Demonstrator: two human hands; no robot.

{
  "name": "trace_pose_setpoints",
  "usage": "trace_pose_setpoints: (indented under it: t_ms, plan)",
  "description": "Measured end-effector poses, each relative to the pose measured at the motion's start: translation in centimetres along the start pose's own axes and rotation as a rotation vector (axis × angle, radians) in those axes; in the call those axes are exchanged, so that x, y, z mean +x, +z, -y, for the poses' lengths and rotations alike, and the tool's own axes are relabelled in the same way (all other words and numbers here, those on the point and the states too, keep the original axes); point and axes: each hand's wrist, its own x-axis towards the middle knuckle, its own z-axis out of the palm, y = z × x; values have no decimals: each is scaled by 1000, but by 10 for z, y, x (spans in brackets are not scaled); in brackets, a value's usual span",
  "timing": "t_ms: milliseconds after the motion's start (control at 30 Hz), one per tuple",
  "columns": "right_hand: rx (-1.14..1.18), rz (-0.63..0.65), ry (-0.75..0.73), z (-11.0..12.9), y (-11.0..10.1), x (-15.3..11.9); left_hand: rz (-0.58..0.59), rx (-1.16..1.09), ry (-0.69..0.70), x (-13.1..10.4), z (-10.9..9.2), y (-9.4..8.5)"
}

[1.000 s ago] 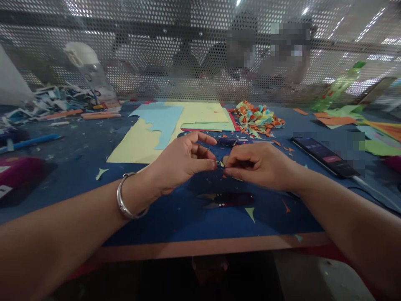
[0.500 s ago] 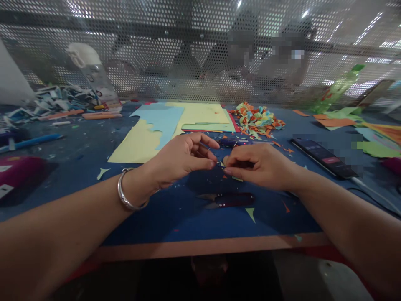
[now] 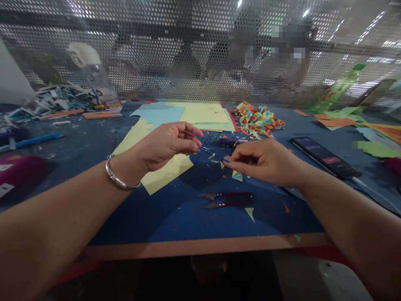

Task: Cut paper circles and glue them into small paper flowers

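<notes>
A thin blue strand (image 3: 214, 155) runs slantwise between my two hands, low over the table. My left hand (image 3: 172, 144), with a silver bangle on the wrist, has its fingers closed at the strand's upper left end. Thumb and forefinger of my right hand (image 3: 261, 161) pinch the lower right end. Whether it is thread or wire I cannot make out. Under my left hand lies a pale yellow paper piece (image 3: 167, 173). Dark-handled thread snips (image 3: 232, 200) rest nearer me, blades apart. A small patterned paper scrap (image 3: 237, 175) lies just below my right fingertips.
Behind my hands lie yellow and blue paper sheets (image 3: 200, 112) and a heap of colourful folded paper pieces (image 3: 258, 119). A phone (image 3: 326, 156) with a cable is at right. Left stand a water bottle (image 3: 98, 79) and a magenta case (image 3: 20, 173). A perforated metal screen (image 3: 150, 54) closes the back.
My left hand has moved left and slightly up, away from my right hand. The blue strand now shows between them. Yellow paper now shows below my left hand, and the blue sheet's lower part is gone from view.
</notes>
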Motion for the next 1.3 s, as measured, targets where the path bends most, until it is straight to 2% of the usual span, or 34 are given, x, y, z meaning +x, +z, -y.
trace_pose_setpoints:
  t_ms: [233,500,633,867,1300]
  plan:
    - [-2,-10,25,1,0,0,-156,38,36,2,0,1]
    - [18,-76,7,4,2,-1,-78,-214,-144,-14,-1,19]
    - [19,-86,-11,5,3,0,-45,-218,-138,-15,3,24]
    - [15,-69,-17,5,4,1,-58,-201,-144,-16,3,30]
    - [21,-79,4,2,3,1,-163,-256,-80,-12,7,26]
